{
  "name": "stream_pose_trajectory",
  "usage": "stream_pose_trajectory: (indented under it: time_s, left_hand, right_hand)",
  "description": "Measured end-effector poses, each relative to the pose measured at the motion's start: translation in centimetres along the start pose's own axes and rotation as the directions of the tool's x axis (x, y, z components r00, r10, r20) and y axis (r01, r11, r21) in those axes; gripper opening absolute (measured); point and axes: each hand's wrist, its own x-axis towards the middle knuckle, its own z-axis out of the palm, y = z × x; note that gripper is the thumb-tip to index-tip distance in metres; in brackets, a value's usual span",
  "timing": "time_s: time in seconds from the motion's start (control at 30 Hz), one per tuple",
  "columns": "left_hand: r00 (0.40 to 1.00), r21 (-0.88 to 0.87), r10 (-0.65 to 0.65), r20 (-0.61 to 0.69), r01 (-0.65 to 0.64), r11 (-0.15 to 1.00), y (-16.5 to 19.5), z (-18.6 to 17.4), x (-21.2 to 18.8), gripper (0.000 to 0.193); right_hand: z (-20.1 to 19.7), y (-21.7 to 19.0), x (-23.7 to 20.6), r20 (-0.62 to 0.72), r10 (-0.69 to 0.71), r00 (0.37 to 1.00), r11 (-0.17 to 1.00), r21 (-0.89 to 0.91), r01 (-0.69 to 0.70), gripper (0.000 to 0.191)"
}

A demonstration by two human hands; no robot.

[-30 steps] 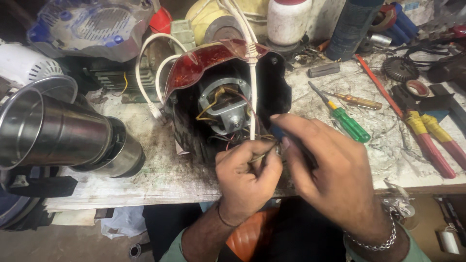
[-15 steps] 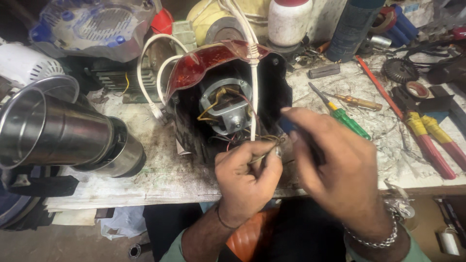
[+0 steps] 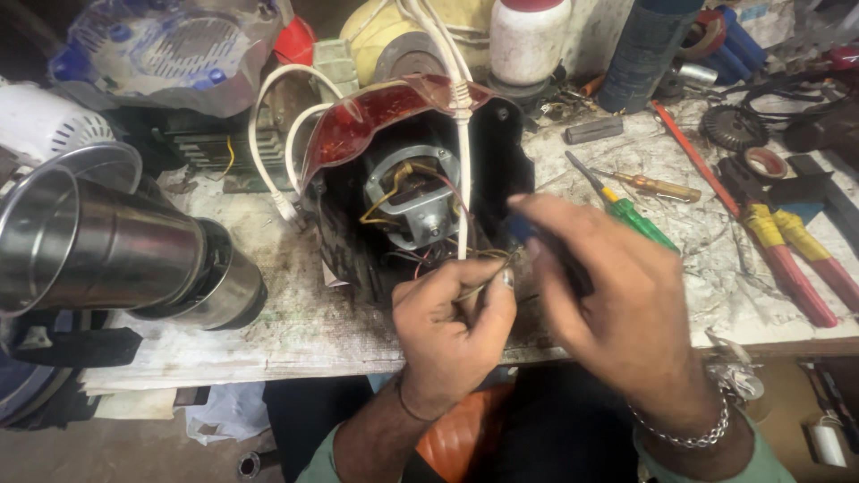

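Since half a second ago the right hand (image 3: 617, 304) has drawn slightly outward from the wires, while the left hand (image 3: 452, 326) stays put. That left hand is curled nearly closed, pinching a thin bundle of bare copper-coloured wire ends (image 3: 483, 268) between thumb and fingers. The right hand is half closed around a dark blue-handled tool (image 3: 528, 234); its tip is hidden, so its kind cannot be told. Both work at the near mouth of the opened black appliance housing with a translucent red shroud (image 3: 394, 112), where a grey metal motor (image 3: 416, 201) sits exposed and a white cord (image 3: 461, 161) hangs down across it.

By the look of it, the wire ends are being joined or dressed; the next move likely calls for a steady pinch and a small, exact tool motion. Room is tight: the bench edge (image 3: 295, 353) lies just under the wrists, a shiny steel cylinder (image 3: 116, 250) crowds the left, and a green-handled screwdriver (image 3: 640, 219) lies just beside the right hand.
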Motion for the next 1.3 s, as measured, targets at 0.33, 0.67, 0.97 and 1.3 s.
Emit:
stream_pose_trajectory:
  time_s: [0.33, 0.67, 0.97, 1.3]
  left_hand:
    - [1.0, 0.023, 0.01, -0.009, -0.01, 1.0, 0.18, 0.04, -0.01, 0.006]
    - [1.0, 0.043, 0.023, -0.016, -0.022, 0.999, 0.28, -0.11, -0.1, 0.005]
    - [1.0, 0.02, 0.01, 0.006, -0.01, 1.0, 0.21, -0.1, -0.2, 0.007]
    - [1.0, -0.001, -0.013, 0.003, 0.013, 1.0, 0.34, -0.1, -0.03, 0.006]
  right_hand:
    - [-0.3, -0.03, -0.25, 0.005, 0.05, 0.999, 0.999, 0.017, -0.05, 0.033]
    - [-0.26, 0.06, -0.1, 0.025, 0.073, 0.997, 0.997, 0.036, -0.074, 0.035]
    - [-0.6, -0.43, -0.07, 0.036, 0.023, 0.999, 0.998, 0.052, -0.025, 0.034]
    - [-0.31, -0.37, 0.04, 0.023, -0.01, 1.0, 0.998, -0.065, 0.011, 0.036]
